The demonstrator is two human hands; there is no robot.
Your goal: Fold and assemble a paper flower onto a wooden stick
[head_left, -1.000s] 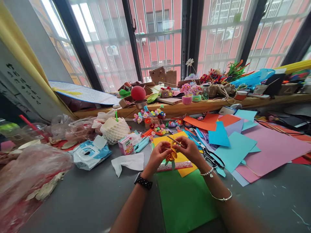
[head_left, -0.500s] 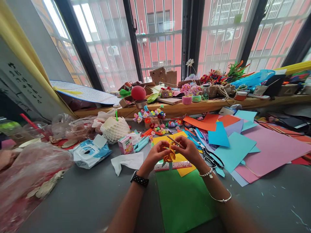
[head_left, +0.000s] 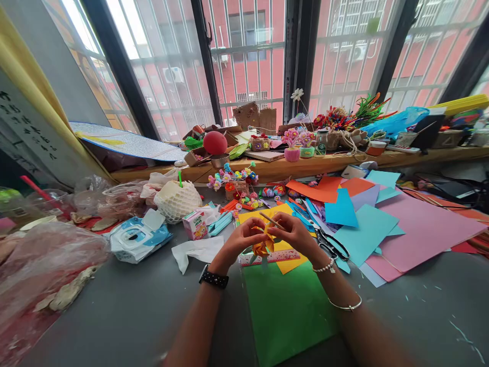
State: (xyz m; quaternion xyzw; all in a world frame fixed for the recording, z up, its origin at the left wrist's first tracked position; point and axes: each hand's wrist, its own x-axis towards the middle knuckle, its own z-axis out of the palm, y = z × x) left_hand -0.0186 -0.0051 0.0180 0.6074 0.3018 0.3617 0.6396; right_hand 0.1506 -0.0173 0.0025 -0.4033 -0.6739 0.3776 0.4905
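Between my two hands is an orange-yellow paper flower [head_left: 263, 247], with greenish leaf-like strips under it. My left hand [head_left: 246, 237] pinches the flower from the left, its fingers curled at the petals. In my right hand [head_left: 293, 233] is a thin stick [head_left: 270, 219], which slants across the flower's top; the fingertips also meet the petals. Below and behind lie yellow paper [head_left: 288, 266] and a patterned pink-and-white strip [head_left: 284, 256]. A green sheet [head_left: 290, 311] lies flat under my forearms. The exact contact of fingers and petals is partly hidden.
Black-handled scissors [head_left: 333, 243] lie right of my right hand, by blue paper [head_left: 342, 208] and a pink sheet [head_left: 428, 229]. On the left are a wipes pack [head_left: 139, 237], a small box [head_left: 195, 225], a tissue [head_left: 196, 252] and a plastic bag [head_left: 49, 270]. Crafts crowd the wooden ledge [head_left: 275, 168].
The whole view has shifted slightly. Both hands keep their hold on the paper flower and the stick, with only small finger movement; the flower appears tilted a little differently.
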